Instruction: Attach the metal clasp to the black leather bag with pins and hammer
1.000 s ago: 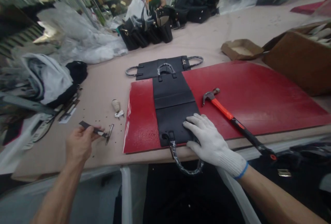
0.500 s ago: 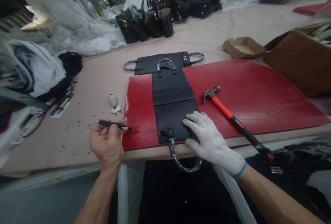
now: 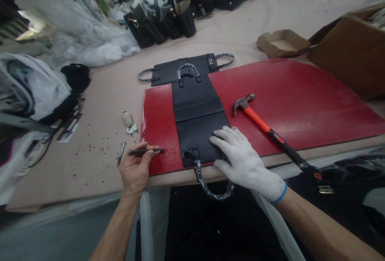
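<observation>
My bare left hand (image 3: pixel 135 170) pinches a slim, dark pen-like tool (image 3: pixel 144 151) and holds it over the left part of the red board (image 3: pixel 158 108). Its tip points right, toward a folded-out black handbag panel (image 3: pixel 200 112) lying across the board. On that panel's near right corner my right hand (image 3: pixel 237 154), in a white knit glove, rests with fingers spread. One plastic-wrapped handle (image 3: pixel 212 192) hangs over the table's near edge. A claw hammer (image 3: pixel 264 128) with an orange and black handle lies right of the panel.
Left of the board are a short metal rod (image 3: pixel 121 153), a bulb-handled tool (image 3: pixel 127 119) and scattered black bits. Another handbag panel (image 3: pixel 167 71) lies behind. Black bags (image 3: pixel 162 24) stand farther back near a person. Cardboard boxes (image 3: pixel 282 44) sit at the right.
My left hand has moved right with the pen-like tool, nearer the black panel, and the metal rod now shows beside it. The right hand stays on the panel. The view has shifted slightly.
</observation>
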### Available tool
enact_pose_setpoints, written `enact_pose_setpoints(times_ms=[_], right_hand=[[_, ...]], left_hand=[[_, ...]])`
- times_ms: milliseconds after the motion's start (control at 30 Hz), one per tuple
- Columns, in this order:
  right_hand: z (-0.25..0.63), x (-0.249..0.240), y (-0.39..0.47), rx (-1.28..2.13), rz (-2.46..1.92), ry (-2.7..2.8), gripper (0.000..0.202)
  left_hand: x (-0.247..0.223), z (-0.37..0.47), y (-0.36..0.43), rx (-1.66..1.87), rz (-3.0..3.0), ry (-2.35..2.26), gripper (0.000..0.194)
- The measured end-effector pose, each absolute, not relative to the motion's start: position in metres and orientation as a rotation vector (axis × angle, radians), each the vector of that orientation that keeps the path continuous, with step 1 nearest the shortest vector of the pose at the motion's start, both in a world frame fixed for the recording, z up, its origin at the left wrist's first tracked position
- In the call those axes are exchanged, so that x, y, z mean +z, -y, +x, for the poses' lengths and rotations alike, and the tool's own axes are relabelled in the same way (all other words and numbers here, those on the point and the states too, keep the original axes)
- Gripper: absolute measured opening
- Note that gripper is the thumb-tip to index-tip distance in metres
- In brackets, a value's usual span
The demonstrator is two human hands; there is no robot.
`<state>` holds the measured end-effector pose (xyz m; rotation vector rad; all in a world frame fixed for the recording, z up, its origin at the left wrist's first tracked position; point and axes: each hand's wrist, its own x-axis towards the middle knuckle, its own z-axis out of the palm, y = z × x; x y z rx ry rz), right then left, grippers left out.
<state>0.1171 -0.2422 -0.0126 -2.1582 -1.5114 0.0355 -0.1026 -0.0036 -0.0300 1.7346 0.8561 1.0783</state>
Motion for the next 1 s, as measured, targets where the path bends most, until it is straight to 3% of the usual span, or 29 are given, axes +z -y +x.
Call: enact_pose_setpoints(times_ms=[167, 467, 667, 767, 1000], right_hand=[[0.117, -0.012, 0.242, 0.022, -2.157, 1.510, 0.058], [0.118, -0.013, 0.242, 0.006, -2.136, 1.514, 0.059], [0.118, -0.011, 0.241, 0.016, -2.130, 1.505, 0.058], [0.117, -0.013, 0.241, 0.025, -2.138, 1.504, 0.058], [0.117, -0.014, 0.242, -0.004, -2.142, 1.520, 0.060]], left_hand=[[-0.028, -0.090, 0.002, 1.105, 1.844, -0.873, 0.021], [-0.031, -0.092, -0.001, 0.954, 1.947, -0.714, 0.035], [-0.020, -0.095, -0.004, 0.900, 1.924, -0.785, 0.028], [-0.013, -0.081, 0.012, 0.959, 1.786, -0.704, 0.025], [-0.013, -0.035, 0.068, 0.694, 1.715, -0.543, 0.017]])
